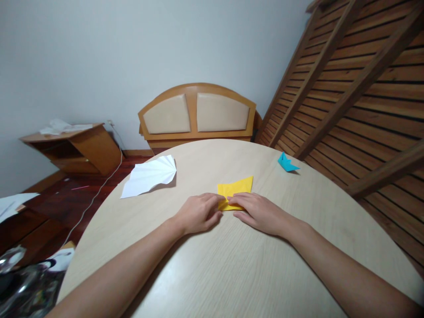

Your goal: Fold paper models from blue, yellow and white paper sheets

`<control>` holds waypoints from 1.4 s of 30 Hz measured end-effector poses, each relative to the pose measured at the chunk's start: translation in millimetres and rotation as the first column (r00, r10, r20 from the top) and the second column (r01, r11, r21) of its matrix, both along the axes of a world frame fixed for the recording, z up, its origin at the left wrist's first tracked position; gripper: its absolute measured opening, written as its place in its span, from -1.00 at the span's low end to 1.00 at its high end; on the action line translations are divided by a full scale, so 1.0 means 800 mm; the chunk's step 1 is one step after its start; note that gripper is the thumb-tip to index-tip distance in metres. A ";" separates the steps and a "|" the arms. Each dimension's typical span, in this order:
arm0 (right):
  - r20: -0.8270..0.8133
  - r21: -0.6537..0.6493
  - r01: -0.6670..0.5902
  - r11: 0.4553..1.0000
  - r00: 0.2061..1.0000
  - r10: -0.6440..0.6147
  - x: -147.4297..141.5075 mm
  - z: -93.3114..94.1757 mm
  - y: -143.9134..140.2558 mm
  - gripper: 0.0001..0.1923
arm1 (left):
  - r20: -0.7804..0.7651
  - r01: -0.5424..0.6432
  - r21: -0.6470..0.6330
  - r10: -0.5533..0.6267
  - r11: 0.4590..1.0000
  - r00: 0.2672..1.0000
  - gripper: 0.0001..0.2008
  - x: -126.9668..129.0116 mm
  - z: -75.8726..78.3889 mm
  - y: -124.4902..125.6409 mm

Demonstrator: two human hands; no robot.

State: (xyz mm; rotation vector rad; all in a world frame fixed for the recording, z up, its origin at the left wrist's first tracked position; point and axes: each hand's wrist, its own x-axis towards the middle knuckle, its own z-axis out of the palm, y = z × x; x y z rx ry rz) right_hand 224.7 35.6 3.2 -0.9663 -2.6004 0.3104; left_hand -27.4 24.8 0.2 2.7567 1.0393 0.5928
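A folded sheet of yellow paper [234,189] lies on the pale wooden table [212,274] in front of me. My left hand [200,213] rests on the table, its fingertips pressing the paper's left edge. From the other side, my right hand [256,211] lies with its fingers over the paper's lower right part. Both hands have their fingers stretched out, pressing down. The fingertips nearly meet near the paper's lower middle, where they cover part of it.
A creased white sheet of paper [150,176] lies at the table's left. Toward the right rim sits a blue folded paper boat [287,163]. Beyond the table stand a headboard [194,90] and a low cabinet [88,152]. Wooden slats [351,88] lean at the right.
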 end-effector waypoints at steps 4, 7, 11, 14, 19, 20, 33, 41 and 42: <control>-0.008 -0.002 0.011 1.000 1.000 -0.011 0.010 0.000 0.003 -0.68 | -0.046 -0.010 -0.006 0.009 1.000 0.999 -0.74 0.009 0.002 -0.002; -0.011 0.016 0.011 1.000 1.000 -0.011 0.018 0.001 0.006 -0.72 | -0.056 -0.055 -0.007 0.054 0.998 0.997 -0.80 0.012 0.004 -0.002; -0.020 -0.025 0.011 1.000 1.000 -0.012 0.023 0.004 0.008 -0.77 | -0.081 -0.107 0.001 0.107 0.994 0.991 -0.81 0.014 0.005 -0.003; -0.071 -0.046 0.017 0.999 0.997 -0.020 0.022 0.004 0.009 -0.79 | -0.052 -0.113 -0.014 0.112 0.994 0.992 -0.84 0.014 0.004 -0.004; -0.162 -0.080 0.135 0.988 0.976 -0.147 0.016 -0.002 0.016 -0.82 | -0.006 -0.135 -0.043 0.135 0.990 0.991 -0.84 0.017 0.002 -0.006; -0.179 -0.088 0.169 0.982 0.967 -0.182 0.015 -0.004 0.017 -0.81 | 0.005 -0.147 -0.048 0.147 0.988 0.989 -0.85 0.018 0.001 -0.006; -0.173 0.049 0.232 0.971 0.960 -0.221 0.006 -0.019 0.021 -0.82 | -0.046 0.076 0.004 -0.076 0.997 0.996 -0.75 0.017 0.008 -0.009; 0.025 0.162 0.417 0.895 0.904 -0.426 -0.014 -0.009 -0.013 -0.76 | -0.107 0.118 0.003 -0.117 0.993 0.987 -0.69 0.015 0.016 -0.017; 0.042 0.157 0.436 0.886 0.894 -0.447 -0.016 -0.009 -0.017 -0.73 | -0.108 0.132 -0.006 -0.132 0.991 0.985 -0.69 0.014 0.016 -0.016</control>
